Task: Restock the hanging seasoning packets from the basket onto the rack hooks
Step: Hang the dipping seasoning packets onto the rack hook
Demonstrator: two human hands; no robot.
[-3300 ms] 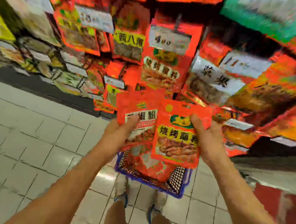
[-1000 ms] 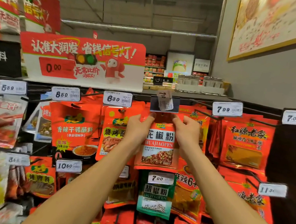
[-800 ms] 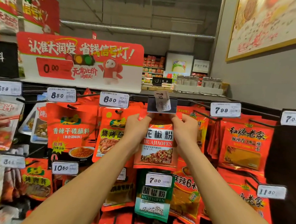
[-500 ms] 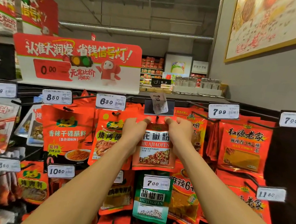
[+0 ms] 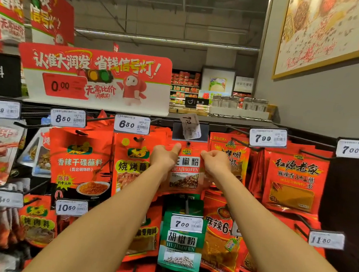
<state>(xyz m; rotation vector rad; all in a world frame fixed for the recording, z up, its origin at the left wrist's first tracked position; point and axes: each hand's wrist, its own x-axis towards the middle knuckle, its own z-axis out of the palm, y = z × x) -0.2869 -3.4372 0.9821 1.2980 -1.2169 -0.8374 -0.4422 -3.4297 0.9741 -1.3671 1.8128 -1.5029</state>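
A red seasoning packet (image 5: 185, 171) marked HUAJIAOFEN is held up against the top row of the rack. My left hand (image 5: 164, 158) pinches its upper left corner and my right hand (image 5: 214, 162) pinches its upper right corner. The packet's top hole sits right under the dark tag holder (image 5: 190, 132) at the tip of a rack hook, with a loose 7.00 price slip (image 5: 190, 125) tilted in it. I cannot tell whether the hook passes through the hole. The basket is out of view.
Packets hang close on both sides: a red barbecue-dip packet (image 5: 131, 164) under the 6.80 tag to the left, a red chilli packet (image 5: 236, 163) to the right. A green pepper packet (image 5: 181, 243) hangs below. A promo sign (image 5: 96, 77) stands on the top shelf.
3.3 s ago I held two packets over the basket near the floor. Over the last second both hands kept the red packet at the hook and slid up to its top corners.
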